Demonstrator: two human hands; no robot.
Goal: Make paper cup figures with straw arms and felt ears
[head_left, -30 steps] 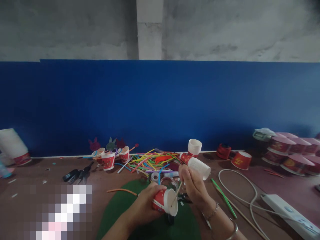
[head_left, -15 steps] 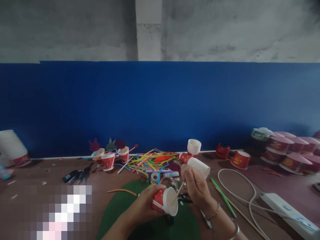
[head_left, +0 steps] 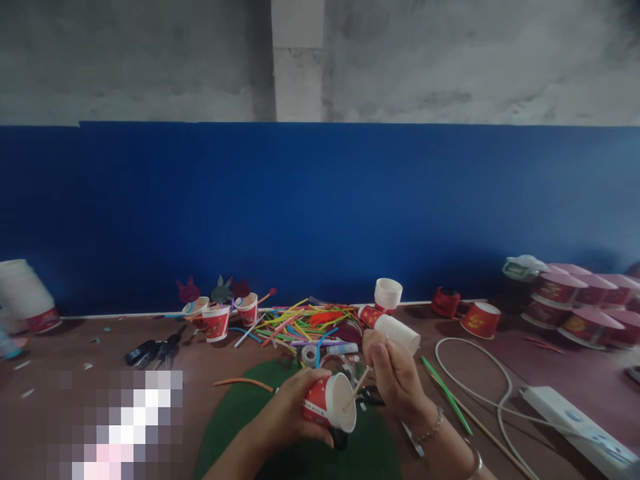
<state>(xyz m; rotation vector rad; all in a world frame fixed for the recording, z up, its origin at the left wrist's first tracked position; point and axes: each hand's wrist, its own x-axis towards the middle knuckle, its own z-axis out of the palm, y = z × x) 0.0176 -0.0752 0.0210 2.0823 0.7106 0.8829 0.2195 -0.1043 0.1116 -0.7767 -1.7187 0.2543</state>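
A red and white paper cup (head_left: 320, 403) lies tilted in my left hand (head_left: 287, 410), its open mouth facing right. The fingers of that hand wrap round the cup's side. My right hand (head_left: 395, 373) is closed on a thin wooden stick (head_left: 361, 380), whose lower end reaches inside the cup's mouth. Whether the tip touches the cup's inner wall or bottom I cannot tell. Both hands are over a dark green round mat (head_left: 265, 420). An orange straw (head_left: 245, 381) lies by my left hand, partly hidden behind it.
Colourful straws (head_left: 295, 323) are heaped behind the hands, beside a tape roll (head_left: 309, 355). Decorated cups (head_left: 216, 323) stand left of them; stacked cups (head_left: 397, 333) lie right. Black-handled scissors (head_left: 157, 350) rest at left. A power strip (head_left: 575, 420) and its white cable occupy the right.
Almost nothing differs. The cup and the stick are held as before, with only a very slight shift of both hands.
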